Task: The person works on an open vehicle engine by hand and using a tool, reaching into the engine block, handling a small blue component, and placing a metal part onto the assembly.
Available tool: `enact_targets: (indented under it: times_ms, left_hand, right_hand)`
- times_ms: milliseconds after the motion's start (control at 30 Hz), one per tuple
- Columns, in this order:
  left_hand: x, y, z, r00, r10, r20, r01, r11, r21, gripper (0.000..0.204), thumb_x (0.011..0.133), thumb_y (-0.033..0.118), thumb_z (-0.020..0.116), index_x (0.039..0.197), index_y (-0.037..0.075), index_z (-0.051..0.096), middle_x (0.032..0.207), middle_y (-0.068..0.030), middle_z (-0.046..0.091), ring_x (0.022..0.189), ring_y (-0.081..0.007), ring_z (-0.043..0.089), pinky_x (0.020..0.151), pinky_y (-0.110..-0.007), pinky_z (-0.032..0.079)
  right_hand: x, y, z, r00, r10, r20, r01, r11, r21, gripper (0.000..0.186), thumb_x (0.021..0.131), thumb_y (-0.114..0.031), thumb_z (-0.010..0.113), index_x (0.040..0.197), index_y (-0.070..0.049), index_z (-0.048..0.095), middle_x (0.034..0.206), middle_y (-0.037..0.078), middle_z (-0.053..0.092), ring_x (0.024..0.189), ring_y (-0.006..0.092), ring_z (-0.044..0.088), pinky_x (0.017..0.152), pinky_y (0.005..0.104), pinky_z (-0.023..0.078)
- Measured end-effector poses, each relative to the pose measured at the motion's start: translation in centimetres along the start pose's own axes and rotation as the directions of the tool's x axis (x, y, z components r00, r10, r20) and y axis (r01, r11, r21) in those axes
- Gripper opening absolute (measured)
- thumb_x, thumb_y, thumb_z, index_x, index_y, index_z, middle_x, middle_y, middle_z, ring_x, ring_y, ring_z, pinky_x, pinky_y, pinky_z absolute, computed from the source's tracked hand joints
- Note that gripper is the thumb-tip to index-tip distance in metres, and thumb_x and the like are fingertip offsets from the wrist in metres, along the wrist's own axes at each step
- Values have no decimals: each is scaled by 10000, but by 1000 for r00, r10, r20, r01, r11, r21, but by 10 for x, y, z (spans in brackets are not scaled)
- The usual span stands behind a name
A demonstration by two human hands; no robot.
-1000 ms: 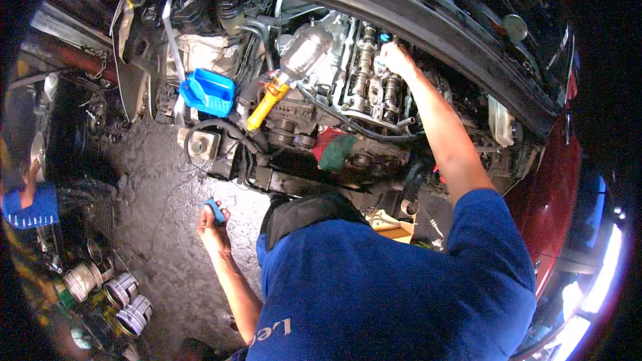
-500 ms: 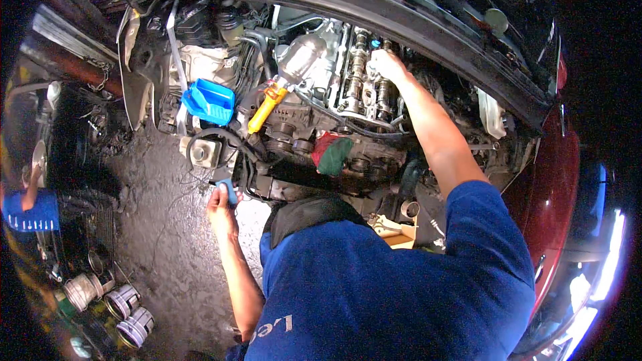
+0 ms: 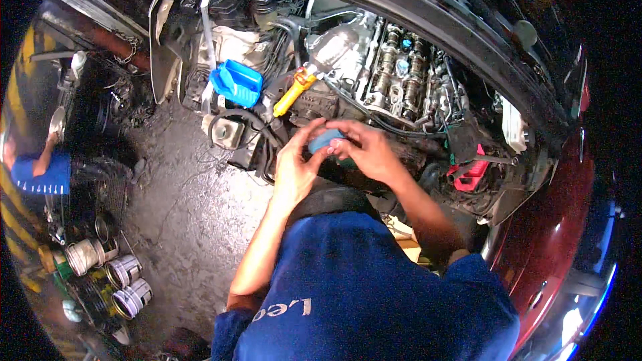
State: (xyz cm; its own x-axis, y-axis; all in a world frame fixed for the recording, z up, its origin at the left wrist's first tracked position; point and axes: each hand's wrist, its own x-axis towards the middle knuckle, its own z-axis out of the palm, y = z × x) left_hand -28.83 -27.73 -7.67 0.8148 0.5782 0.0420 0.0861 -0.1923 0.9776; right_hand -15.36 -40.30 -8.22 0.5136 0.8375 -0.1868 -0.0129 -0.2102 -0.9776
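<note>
My hands meet in front of the engine bay, both closed round a small flat blue-grey piece (image 3: 326, 139) whose kind I cannot make out. The fingers of my left hand (image 3: 296, 166) curl at its left side. From the right, the fingertips of my right hand (image 3: 368, 152) pinch its edge. Beyond them lies an uncovered engine top (image 3: 391, 80) with two camshafts in rows. Two small bright blue patches (image 3: 402, 65) show between the shafts. A work lamp with a yellow handle (image 3: 293, 93) rests just left of the engine top.
A blue plastic tray (image 3: 237, 83) sits at the left of the bay. On the right lies a red tray (image 3: 471, 170) with tools. The raised hood (image 3: 428, 17) hangs overhead. Several buckets (image 3: 124, 271) stand lower left, and another person (image 3: 41, 172) works at far left.
My right hand has come back from the camshafts to join my left. My left hand has risen rightward with the blue-grey piece. The view has shifted, and a second blue patch shows on the engine.
</note>
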Motion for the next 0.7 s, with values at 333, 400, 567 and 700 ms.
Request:
enact_targets:
  times_ms: [333,400,567,700]
  left_hand:
    - [-5,-11,11,969,-215,120,246,864,-439,345,897,68,695,1217,-23,604,986,-108,686,814,-121,662,738,-243,538]
    - [-6,-16,14,974,-199,105,222,927,-302,295,905,61,682,1180,-23,618,936,-98,693,787,-123,664,732,-246,541]
    - [-10,-8,23,995,-57,-86,34,969,-245,183,904,53,680,1075,-7,657,903,-74,667,779,-113,660,698,-236,525]
    - [-12,-8,25,965,119,-233,-121,993,5,158,887,47,689,1037,1,675,1004,-96,658,906,-160,648,748,-269,526]
  right_hand:
    - [-17,17,-8,975,-155,-157,164,985,47,263,925,-96,655,1173,-15,626,1059,72,660,924,128,638,791,276,527]
    - [-18,16,-4,954,-264,-142,252,963,-94,277,917,-89,663,1183,-27,622,1081,74,653,962,128,628,799,275,523]
    - [-13,15,29,936,96,-340,57,909,413,320,899,-133,699,1182,0,631,1035,37,662,905,125,613,816,252,505]
    - [-6,23,49,943,54,-329,89,910,404,391,956,-176,629,1302,-3,574,1057,40,676,932,95,603,781,240,516]
